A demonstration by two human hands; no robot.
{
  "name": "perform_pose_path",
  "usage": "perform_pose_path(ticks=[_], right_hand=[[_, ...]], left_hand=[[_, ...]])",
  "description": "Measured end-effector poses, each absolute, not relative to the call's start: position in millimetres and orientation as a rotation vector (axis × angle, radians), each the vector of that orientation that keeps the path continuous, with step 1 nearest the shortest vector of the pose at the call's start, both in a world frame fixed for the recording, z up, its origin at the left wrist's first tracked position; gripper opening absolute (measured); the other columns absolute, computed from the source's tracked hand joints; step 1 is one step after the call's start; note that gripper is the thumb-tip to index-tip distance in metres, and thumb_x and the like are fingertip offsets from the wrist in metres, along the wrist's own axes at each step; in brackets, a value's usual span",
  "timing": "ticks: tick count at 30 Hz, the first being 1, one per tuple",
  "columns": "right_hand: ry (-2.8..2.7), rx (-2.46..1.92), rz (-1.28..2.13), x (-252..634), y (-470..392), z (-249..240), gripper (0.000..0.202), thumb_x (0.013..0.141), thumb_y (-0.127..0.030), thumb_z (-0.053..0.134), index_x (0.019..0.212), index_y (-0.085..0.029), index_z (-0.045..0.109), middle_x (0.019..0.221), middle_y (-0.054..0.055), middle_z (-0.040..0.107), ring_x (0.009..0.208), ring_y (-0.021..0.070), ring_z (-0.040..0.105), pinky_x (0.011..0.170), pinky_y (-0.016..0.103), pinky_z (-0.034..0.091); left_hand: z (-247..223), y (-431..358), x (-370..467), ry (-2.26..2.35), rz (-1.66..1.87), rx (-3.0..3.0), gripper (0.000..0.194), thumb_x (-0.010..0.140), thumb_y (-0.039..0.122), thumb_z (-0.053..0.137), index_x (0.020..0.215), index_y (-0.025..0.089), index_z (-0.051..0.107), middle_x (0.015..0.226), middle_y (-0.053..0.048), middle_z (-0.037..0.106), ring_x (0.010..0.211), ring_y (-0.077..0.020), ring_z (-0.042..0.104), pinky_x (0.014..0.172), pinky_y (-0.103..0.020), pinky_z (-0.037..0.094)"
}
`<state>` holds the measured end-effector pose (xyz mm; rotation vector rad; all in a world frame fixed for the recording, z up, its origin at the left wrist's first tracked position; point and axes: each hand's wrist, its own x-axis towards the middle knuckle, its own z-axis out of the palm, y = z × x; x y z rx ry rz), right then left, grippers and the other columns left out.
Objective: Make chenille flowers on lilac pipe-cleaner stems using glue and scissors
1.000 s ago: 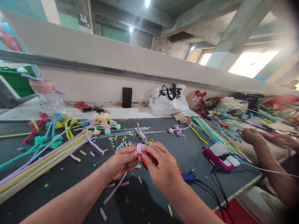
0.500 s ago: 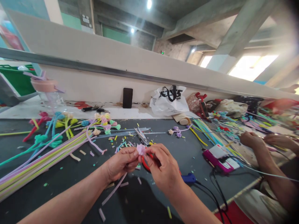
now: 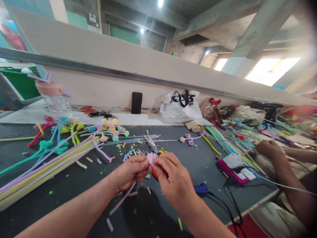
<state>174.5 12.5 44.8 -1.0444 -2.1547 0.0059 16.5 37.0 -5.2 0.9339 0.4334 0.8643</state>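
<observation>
A small pale pink fuzzy flower [image 3: 151,158] sits between my two hands. My left hand [image 3: 135,168] pinches it from the left, and a thin pale lilac stem [image 3: 122,199] hangs below that hand. From the right, the closed thumb and fingers of my right hand [image 3: 172,177] grip the flower's edge. Behind my hands lie scissors [image 3: 151,144] with blades apart; their red handles are mostly hidden by my right hand. Short cut bits of pipe cleaner are scattered around. A blue-handled tool [image 3: 201,188] with a black cord rests right of my right hand.
Long pastel pipe cleaners [image 3: 49,168] lie at left, with finished fuzzy flowers [image 3: 115,127] beyond. A phone [image 3: 136,103] leans on the back wall beside a white bag [image 3: 182,107]. At right are a magenta box [image 3: 235,168] and another person's hands [image 3: 269,150].
My right hand's fingers have closed in slightly on the flower, covering more of the red scissor handles. The whole view has shifted slightly; the flower stays between both hands.
</observation>
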Motion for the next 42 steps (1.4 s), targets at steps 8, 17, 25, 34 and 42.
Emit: perform_pose_path(ticks=[8, 17, 25, 34, 42], right_hand=[[-2.120, -1.181, 0.040, 174, 12, 44, 0.010, 0.081, -0.012, 0.051, 0.080, -0.021, 0.054, 0.085, 0.004, 0.058, 0.077, 0.0154, 0.059, 0.063, 0.024, 0.047], [-2.110, -1.025, 0.162, 176, 19, 46, 0.014, 0.079, -0.009, 0.049, 0.071, -0.020, 0.052, 0.075, 0.002, 0.056, 0.072, 0.0144, 0.055, 0.064, 0.024, 0.045], [-2.083, -0.996, 0.301, 182, 26, 41, 0.011, 0.078, -0.010, 0.052, 0.072, -0.019, 0.051, 0.072, 0.001, 0.055, 0.068, 0.0137, 0.052, 0.061, 0.024, 0.043], [-2.095, -1.000, 0.257, 184, 24, 43, 0.007, 0.079, -0.013, 0.053, 0.078, -0.020, 0.056, 0.077, 0.003, 0.059, 0.073, 0.0150, 0.056, 0.065, 0.026, 0.046], [-2.077, -1.113, 0.127, 181, 21, 44, 0.005, 0.076, -0.016, 0.058, 0.074, -0.020, 0.057, 0.073, 0.001, 0.059, 0.072, 0.0149, 0.057, 0.066, 0.025, 0.046]], left_hand=[[-7, 37, 18, 0.441, 0.882, 0.967, 0.025, 0.079, 0.036, 0.055, 0.072, 0.012, 0.055, 0.048, 0.008, 0.027, 0.041, -0.0038, 0.016, 0.042, -0.022, 0.008], [-10, 39, 17, 0.412, 0.871, 1.017, 0.027, 0.081, 0.036, 0.052, 0.072, 0.011, 0.057, 0.047, 0.007, 0.027, 0.041, -0.0042, 0.017, 0.042, -0.023, 0.008], [-6, 36, 17, 0.411, 0.849, 1.023, 0.029, 0.079, 0.039, 0.054, 0.073, 0.011, 0.057, 0.047, 0.007, 0.026, 0.042, -0.0048, 0.017, 0.043, -0.023, 0.009], [-8, 38, 19, 0.484, 0.908, 0.966, 0.027, 0.077, 0.039, 0.056, 0.070, 0.013, 0.056, 0.049, 0.007, 0.027, 0.043, -0.0049, 0.017, 0.043, -0.023, 0.009], [-8, 36, 25, 0.618, 1.002, 1.167, 0.031, 0.078, 0.043, 0.054, 0.072, 0.012, 0.056, 0.053, 0.006, 0.032, 0.047, -0.0059, 0.022, 0.045, -0.023, 0.012]])
